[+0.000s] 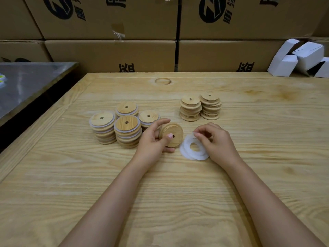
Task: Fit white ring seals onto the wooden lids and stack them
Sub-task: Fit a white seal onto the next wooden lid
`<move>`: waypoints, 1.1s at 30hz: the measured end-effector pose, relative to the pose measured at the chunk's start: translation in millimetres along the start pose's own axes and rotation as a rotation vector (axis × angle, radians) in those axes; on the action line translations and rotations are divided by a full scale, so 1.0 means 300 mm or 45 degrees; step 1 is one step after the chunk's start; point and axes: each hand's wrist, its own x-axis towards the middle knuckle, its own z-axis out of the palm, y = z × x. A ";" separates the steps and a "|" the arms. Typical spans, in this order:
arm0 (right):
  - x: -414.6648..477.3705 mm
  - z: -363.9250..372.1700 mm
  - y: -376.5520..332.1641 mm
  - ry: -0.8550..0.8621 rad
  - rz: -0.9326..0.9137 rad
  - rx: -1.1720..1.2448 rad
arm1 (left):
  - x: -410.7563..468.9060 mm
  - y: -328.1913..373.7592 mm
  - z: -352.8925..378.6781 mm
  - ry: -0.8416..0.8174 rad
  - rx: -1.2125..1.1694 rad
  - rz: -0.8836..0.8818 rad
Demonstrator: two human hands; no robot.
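Note:
My left hand [153, 141] grips a round wooden lid [173, 133] with a centre hole, tilted up on its edge, thumb on its face. Just right of it lies a small pile of white ring seals [191, 151] on the wooden table [178, 184]. My right hand [216, 141] pinches the top seal at the pile's far edge. To the left stand several stacks of lids with white seals fitted [124, 129]. Behind, at centre right, two stacks of bare wooden lids [200, 107] stand side by side.
Large printed cardboard boxes [110, 54] form a wall behind the table. Small white cartons [300, 57] lie at the back right corner. A metal-topped table [26, 82] adjoins on the left.

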 end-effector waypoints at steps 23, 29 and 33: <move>-0.019 0.081 -0.108 0.133 0.008 0.558 | -0.026 -0.031 0.007 0.035 0.450 0.433; -0.015 0.078 -0.102 0.154 0.051 0.547 | -0.027 -0.034 0.000 -0.026 0.328 0.396; -0.015 0.078 -0.102 0.156 0.044 0.532 | -0.025 -0.033 0.005 0.006 0.301 0.383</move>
